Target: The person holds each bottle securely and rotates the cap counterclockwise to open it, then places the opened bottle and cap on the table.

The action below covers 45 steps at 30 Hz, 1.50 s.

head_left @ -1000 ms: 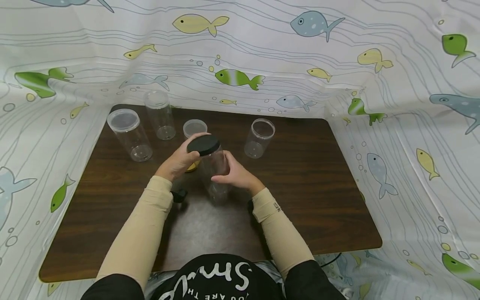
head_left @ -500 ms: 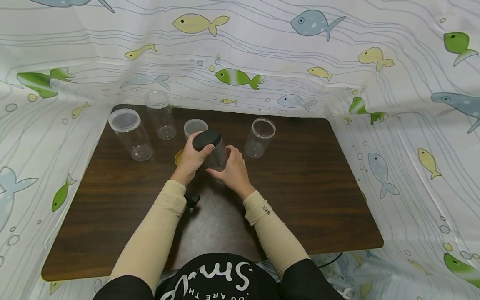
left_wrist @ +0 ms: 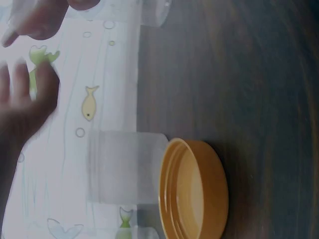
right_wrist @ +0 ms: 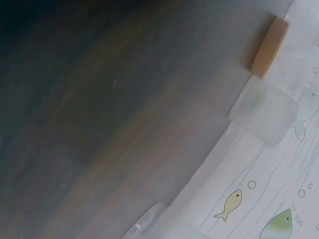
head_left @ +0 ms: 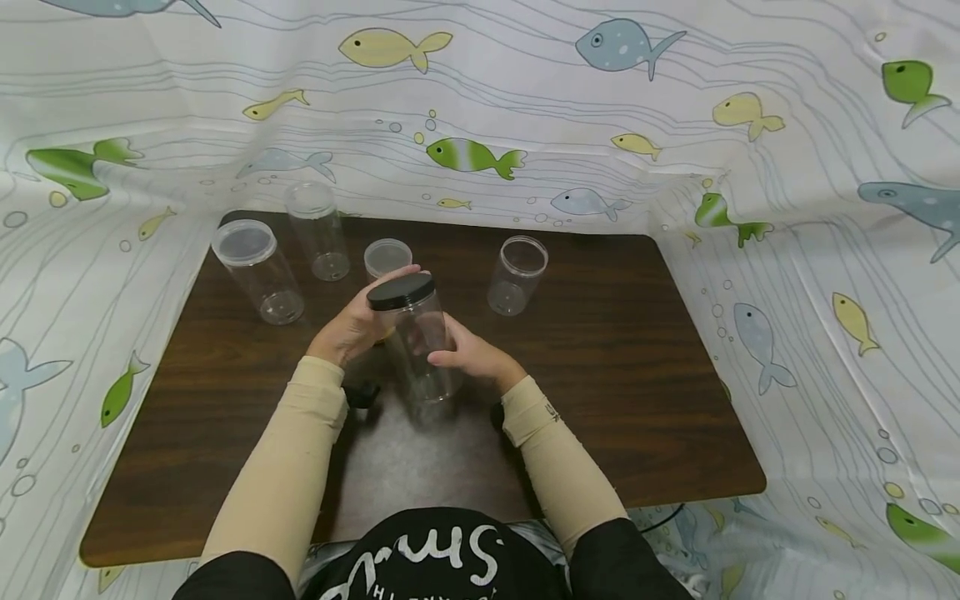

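Note:
A tall clear jar (head_left: 422, 354) with a black screw lid (head_left: 401, 292) stands tilted between my hands in the head view, its lid end leaning left. My left hand (head_left: 352, 327) holds it from the left by the lid, fingers passing behind; part of this hand is hidden behind the jar. On the right, my right hand (head_left: 476, 354) grips the jar's body, thumb on the near face and fingers behind. An orange-yellow lid (left_wrist: 212, 186) lies below the left hand, mostly hidden in the head view. The jar in my hands looks empty.
Two tall lidded clear jars (head_left: 262, 279) (head_left: 321, 237) stand at the table's back left. A small clear jar (head_left: 386, 254) is just beyond the left hand. Another open-looking clear jar (head_left: 517, 275) stands back right. A fish-patterned curtain (head_left: 480, 100) surrounds the brown table (head_left: 622, 375).
Half a second ago the jar was tipped with its bottom away and the hands closer together. Now it is back near its earlier pose, lid lower left, and the left thumb no longer shows over the lid.

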Motion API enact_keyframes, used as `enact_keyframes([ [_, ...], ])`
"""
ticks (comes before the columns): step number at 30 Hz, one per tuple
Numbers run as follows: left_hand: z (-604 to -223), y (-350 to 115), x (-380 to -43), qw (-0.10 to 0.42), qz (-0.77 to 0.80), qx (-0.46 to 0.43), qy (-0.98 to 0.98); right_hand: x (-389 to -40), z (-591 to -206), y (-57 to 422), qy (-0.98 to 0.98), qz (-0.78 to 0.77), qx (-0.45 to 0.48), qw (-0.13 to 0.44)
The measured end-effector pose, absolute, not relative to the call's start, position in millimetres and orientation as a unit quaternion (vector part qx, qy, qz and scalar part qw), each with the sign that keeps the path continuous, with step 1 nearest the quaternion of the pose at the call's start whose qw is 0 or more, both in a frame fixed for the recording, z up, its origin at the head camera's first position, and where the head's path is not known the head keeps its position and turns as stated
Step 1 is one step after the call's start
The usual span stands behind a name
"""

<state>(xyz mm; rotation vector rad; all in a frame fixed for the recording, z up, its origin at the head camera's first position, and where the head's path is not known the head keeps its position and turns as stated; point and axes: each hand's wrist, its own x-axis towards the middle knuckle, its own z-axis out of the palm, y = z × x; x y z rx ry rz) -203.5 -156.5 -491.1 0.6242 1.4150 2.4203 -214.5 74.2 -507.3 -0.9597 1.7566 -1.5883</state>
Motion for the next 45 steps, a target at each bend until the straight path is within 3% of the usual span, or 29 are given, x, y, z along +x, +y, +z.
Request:
enact_keyframes([
  [5,-492.5,-158.1,-203.2,0.157,0.829,0.265,0.467,-212.0,-507.8,72.5,0.606,-0.629,-0.365,0.323],
  [11,-490.9,-157.7,-200.6,0.130,0.813,0.215,0.525,-210.1,-505.1,73.0,0.679,-0.605,-0.307,0.279],
  [17,-484.0,-151.4,-195.2,0.079,0.771,0.133,0.617,-205.7,-505.0,66.5,0.806,-0.509,-0.259,0.155],
  [25,-478.6,-124.9,-192.0,-0.001,0.728,0.002,0.686,-201.6,-516.9,51.6,0.914,-0.320,-0.214,-0.130],
  [28,-478.9,-119.1,-192.9,-0.022,0.729,-0.008,0.684,-202.2,-520.2,50.1,0.919,-0.298,-0.204,-0.161],
  [32,-480.5,-122.3,-192.3,-0.020,0.742,0.017,0.670,-202.4,-517.9,52.6,0.903,-0.364,-0.206,-0.096],
  [40,-478.7,-148.5,-196.6,0.057,0.762,0.091,0.639,-212.5,-510.2,73.6,0.745,-0.603,-0.245,0.145],
  [45,-473.6,-156.8,-199.8,0.092,0.808,0.133,0.566,-216.5,-507.2,81.5,0.609,-0.681,-0.305,0.267],
])
